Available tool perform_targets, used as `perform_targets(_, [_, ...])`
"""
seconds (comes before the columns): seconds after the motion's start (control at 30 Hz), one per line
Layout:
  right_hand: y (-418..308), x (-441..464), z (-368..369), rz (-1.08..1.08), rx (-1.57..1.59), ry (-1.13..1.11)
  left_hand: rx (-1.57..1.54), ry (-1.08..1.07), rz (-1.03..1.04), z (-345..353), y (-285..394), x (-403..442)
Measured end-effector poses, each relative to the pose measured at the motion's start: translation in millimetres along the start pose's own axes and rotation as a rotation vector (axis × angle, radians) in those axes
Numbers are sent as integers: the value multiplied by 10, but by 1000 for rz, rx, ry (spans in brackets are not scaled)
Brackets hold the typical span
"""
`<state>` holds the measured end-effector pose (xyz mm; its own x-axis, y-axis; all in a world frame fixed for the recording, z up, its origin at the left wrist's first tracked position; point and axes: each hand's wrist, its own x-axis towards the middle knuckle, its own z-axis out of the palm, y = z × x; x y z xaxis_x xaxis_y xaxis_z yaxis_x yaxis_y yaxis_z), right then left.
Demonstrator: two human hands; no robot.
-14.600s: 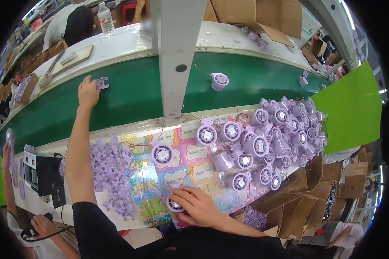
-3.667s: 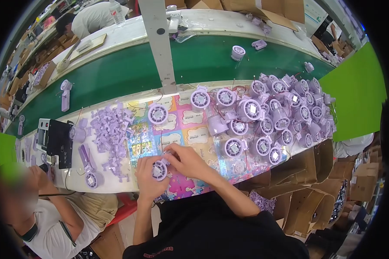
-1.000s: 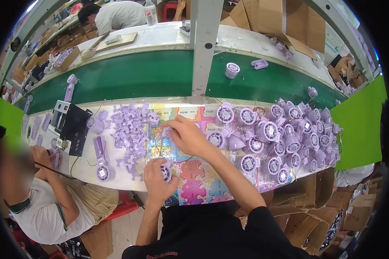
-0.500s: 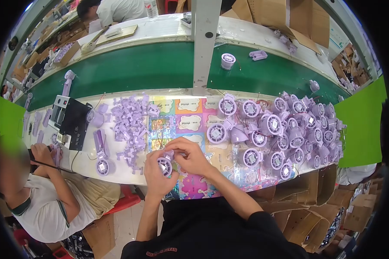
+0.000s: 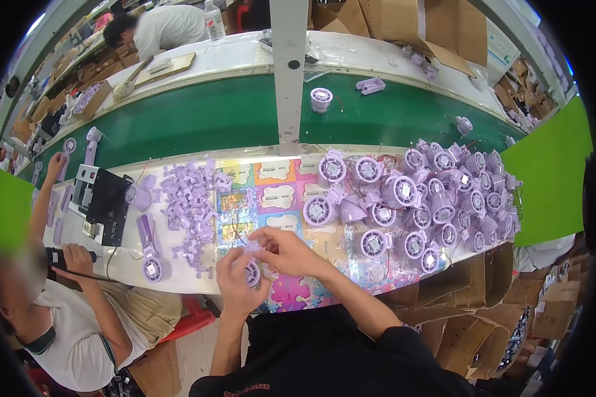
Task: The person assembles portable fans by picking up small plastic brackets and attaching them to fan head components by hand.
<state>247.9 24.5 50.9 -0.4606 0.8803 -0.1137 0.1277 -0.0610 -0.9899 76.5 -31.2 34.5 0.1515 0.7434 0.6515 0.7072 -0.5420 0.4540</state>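
Near the table's front edge my left hand [image 5: 237, 284] is closed round a round purple fan housing [image 5: 251, 272]. My right hand [image 5: 285, 252] meets it from the right, its fingers pinching a small purple bracket [image 5: 250, 246] at the housing's top; the fingers partly hide both. A thin wire rises from there. To the left lies a heap of small purple brackets [image 5: 191, 205]. On the right is a large pile of purple fan housings [image 5: 444, 192] with thin wires. Colourful printed sheets [image 5: 278, 197] cover the table around my hands.
A grey post [image 5: 289, 79] stands beyond the table before the green belt [image 5: 179, 112], which carries several purple parts. A black box device [image 5: 106, 205] sits at the left, near a seated co-worker [image 5: 79, 324]. Cardboard boxes [image 5: 470, 337] stand at the lower right.
A second ago my right hand was apart from the housing with a small bracket; now both hands meet at it. The housing on the belt has shifted left. The co-worker's one hand has reached toward the belt.
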Motion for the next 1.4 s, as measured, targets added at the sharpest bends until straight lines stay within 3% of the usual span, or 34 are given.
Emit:
perform_targets(0.1, [-60,-111,23,-71,33,31,-555,176,-355,2,142,67])
perform_targets(0.2, [-215,-224,66,-166,-73,52,-830,-163,-844,-112,23,42])
perform_targets(0.33, [-89,-255,94,-123,59,60,-712,-154,-622,-82,-12,23])
perform_targets(0.53, [-27,-374,150,-23,112,101,-1091,17,-809,68,54,-181])
perform_targets(0.73, [-13,-492,183,3,237,189,-1152,-8,-832,94,123,-213])
perform_targets(0.83, [-298,-490,32,9,-36,204,-1087,-64,-823,100,95,-147])
perform_targets(0.93, [-428,-243,-171,-250,-363,327,-971,104,-707,180,257,226])
perform_targets(1.07, [-575,334,-676,-213,-580,457,-730,8,-687,498,-136,167])
perform_targets(1.1, [-608,430,-792,-139,-661,433,-496,-85,-601,457,-88,201])
perform_targets(1.2, [-596,624,-999,19,-890,382,-344,-135,-351,432,-41,220])
perform_targets(1.27, [-466,708,-1064,25,-1029,379,-353,-97,-368,444,-25,224])
perform_targets(1.4, [-480,712,-955,-343,-1320,577,-352,-87,-386,456,-49,211])
